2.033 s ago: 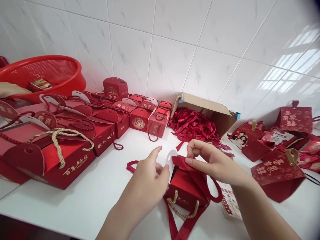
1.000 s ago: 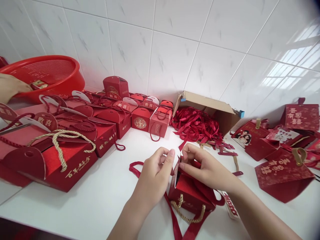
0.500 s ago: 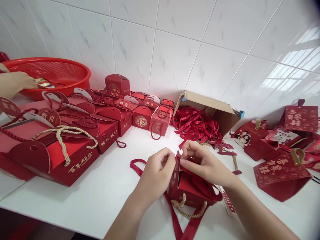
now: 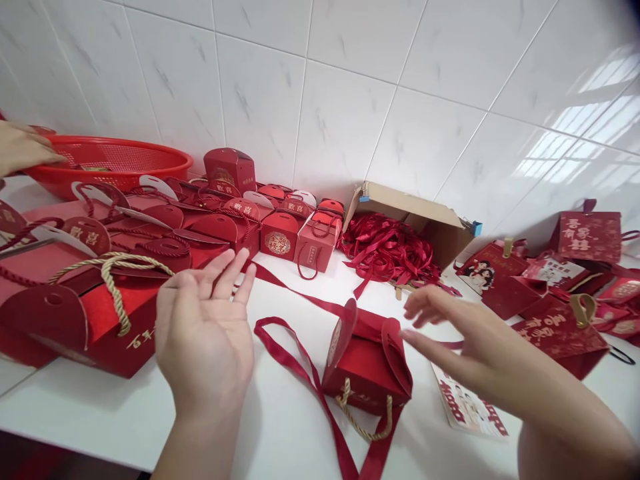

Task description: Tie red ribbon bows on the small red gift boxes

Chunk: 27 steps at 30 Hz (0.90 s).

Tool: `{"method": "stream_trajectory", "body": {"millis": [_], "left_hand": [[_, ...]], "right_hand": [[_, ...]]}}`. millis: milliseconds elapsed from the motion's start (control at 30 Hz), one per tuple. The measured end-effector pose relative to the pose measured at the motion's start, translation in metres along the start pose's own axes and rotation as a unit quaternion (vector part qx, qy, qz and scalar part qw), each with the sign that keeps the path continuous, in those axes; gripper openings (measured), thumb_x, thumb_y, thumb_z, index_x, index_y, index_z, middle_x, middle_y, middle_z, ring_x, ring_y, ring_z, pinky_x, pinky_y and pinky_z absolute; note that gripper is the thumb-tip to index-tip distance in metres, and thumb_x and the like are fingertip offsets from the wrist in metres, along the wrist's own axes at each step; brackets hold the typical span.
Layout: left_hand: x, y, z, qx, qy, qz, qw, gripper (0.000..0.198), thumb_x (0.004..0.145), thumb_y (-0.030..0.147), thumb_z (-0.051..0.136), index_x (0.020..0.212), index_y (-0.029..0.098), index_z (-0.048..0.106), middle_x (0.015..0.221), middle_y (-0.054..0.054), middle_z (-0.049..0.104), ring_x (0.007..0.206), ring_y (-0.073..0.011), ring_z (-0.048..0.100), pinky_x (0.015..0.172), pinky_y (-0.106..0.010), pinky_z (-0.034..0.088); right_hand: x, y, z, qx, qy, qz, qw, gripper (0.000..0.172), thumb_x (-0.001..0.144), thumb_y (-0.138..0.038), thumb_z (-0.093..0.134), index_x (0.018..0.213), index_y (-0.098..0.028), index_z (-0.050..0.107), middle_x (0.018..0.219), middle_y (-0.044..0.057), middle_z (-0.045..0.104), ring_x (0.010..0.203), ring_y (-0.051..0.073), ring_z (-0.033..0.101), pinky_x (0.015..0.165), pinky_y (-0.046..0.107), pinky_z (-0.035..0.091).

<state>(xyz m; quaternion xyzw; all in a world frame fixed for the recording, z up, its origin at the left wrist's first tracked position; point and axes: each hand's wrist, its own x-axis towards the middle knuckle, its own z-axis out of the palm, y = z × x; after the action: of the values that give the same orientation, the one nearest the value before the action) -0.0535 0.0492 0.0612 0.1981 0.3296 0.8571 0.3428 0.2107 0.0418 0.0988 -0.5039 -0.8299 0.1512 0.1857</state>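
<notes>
A small red gift box stands on the white table with its two rounded flaps raised and a gold cord handle hanging at the front. A dark red ribbon lies over the box between the flaps. One length runs back left to the fingertips of my left hand; other lengths loop on the table left of and below the box. My left hand is palm up with fingers stretched apart; whether the ribbon touches it, I cannot tell. My right hand is open, fingers spread, just right of the right flap, holding nothing.
Rows of red gift boxes fill the left side. Behind stands an opened cardboard box spilling red ribbons. A printed card lies right. More red boxes are far right. Another person's hand is at a red basket.
Both hands have come away from the gift box, my left hand to the left and turned palm up, my right hand to the right. A ribbon length now stretches left from the box.
</notes>
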Motion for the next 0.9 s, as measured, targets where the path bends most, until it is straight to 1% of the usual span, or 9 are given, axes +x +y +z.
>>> {"method": "stream_trajectory", "body": {"millis": [133,233,300,367,467,600,733,800,900], "left_hand": [[-0.003,-0.012,-0.002,0.205,-0.119,-0.083,0.968,0.007,0.080,0.027,0.059,0.082,0.023,0.055,0.106,-0.002,0.065,0.117,-0.0230,0.057,0.101,-0.040,0.044],[-0.014,-0.017,0.002,0.375,-0.291,-0.182,0.861,0.023,0.082,0.041,0.058,0.096,0.023,0.056,0.117,-0.005,0.062,0.110,-0.0245,0.059,0.095,-0.039,0.046],[-0.020,-0.017,0.004,0.420,-0.364,-0.236,0.797,0.034,0.083,0.049,0.055,0.108,0.026,0.051,0.128,-0.007,0.056,0.102,-0.0243,0.063,0.085,-0.037,0.051],[-0.021,-0.016,0.003,0.455,-0.375,-0.229,0.774,0.042,0.083,0.051,0.054,0.116,0.028,0.045,0.135,-0.008,0.050,0.108,-0.0258,0.060,0.084,-0.037,0.051],[-0.014,-0.015,-0.005,0.512,-0.336,-0.160,0.774,0.048,0.081,0.052,0.057,0.119,0.028,0.042,0.137,-0.009,0.046,0.126,-0.0280,0.045,0.097,-0.041,0.043],[-0.002,-0.013,-0.014,0.526,-0.332,-0.193,0.759,0.049,0.078,0.060,0.057,0.113,0.027,0.044,0.125,-0.008,0.051,0.103,-0.0251,0.057,0.083,-0.038,0.048],[0.004,-0.008,-0.016,0.528,-0.381,-0.193,0.735,0.039,0.080,0.061,0.054,0.091,0.023,0.053,0.094,-0.002,0.059,0.082,-0.0196,0.054,0.073,-0.031,0.043],[0.006,-0.007,-0.017,0.526,-0.396,-0.191,0.728,0.040,0.081,0.062,0.051,0.081,0.022,0.055,0.082,0.000,0.056,0.076,-0.0179,0.051,0.069,-0.028,0.039],[0.007,-0.008,-0.018,0.518,-0.400,-0.192,0.731,0.047,0.080,0.064,0.050,0.065,0.020,0.048,0.066,0.004,0.043,0.063,-0.0138,0.040,0.060,-0.025,0.031]], "right_hand": [[-0.011,0.003,0.008,-0.072,-0.082,0.053,0.993,0.062,0.081,-0.058,0.062,0.134,-0.028,0.050,0.097,0.012,0.070,0.085,0.031,0.067,0.063,0.037,0.051],[0.004,-0.004,0.018,-0.019,-0.133,0.068,0.989,0.075,0.084,-0.060,0.056,0.148,-0.028,0.032,0.115,0.013,0.067,0.105,0.034,0.063,0.080,0.043,0.051],[0.017,-0.010,0.024,0.052,-0.142,0.071,0.986,0.075,0.086,-0.057,0.055,0.150,-0.028,0.027,0.129,0.012,0.060,0.115,0.031,0.059,0.090,0.043,0.049],[0.028,-0.014,0.029,0.110,-0.137,0.081,0.981,0.079,0.085,-0.054,0.058,0.150,-0.027,0.024,0.133,0.012,0.057,0.110,0.027,0.062,0.091,0.040,0.049],[0.034,-0.013,0.030,0.147,-0.147,0.102,0.973,0.087,0.080,-0.053,0.065,0.151,-0.027,0.021,0.122,0.011,0.062,0.085,0.020,0.066,0.076,0.035,0.052],[0.034,-0.005,0.020,0.135,-0.144,0.111,0.974,0.082,0.073,-0.057,0.071,0.141,-0.025,0.038,0.108,0.008,0.063,0.070,0.014,0.057,0.060,0.027,0.045],[0.038,0.006,0.012,0.156,-0.209,0.100,0.960,0.045,0.081,-0.062,0.059,0.094,-0.019,0.059,0.064,-0.003,0.049,0.055,0.010,0.041,0.049,0.023,0.031],[0.041,0.010,0.010,0.166,-0.230,0.082,0.955,0.047,0.085,-0.063,0.050,0.069,-0.018,0.051,0.057,-0.006,0.035,0.050,0.008,0.029,0.047,0.024,0.023],[0.044,0.013,0.008,0.178,-0.209,0.057,0.960,0.051,0.087,-0.061,0.049,0.060,-0.019,0.039,0.057,-0.006,0.028,0.051,0.008,0.023,0.047,0.024,0.019]]}}
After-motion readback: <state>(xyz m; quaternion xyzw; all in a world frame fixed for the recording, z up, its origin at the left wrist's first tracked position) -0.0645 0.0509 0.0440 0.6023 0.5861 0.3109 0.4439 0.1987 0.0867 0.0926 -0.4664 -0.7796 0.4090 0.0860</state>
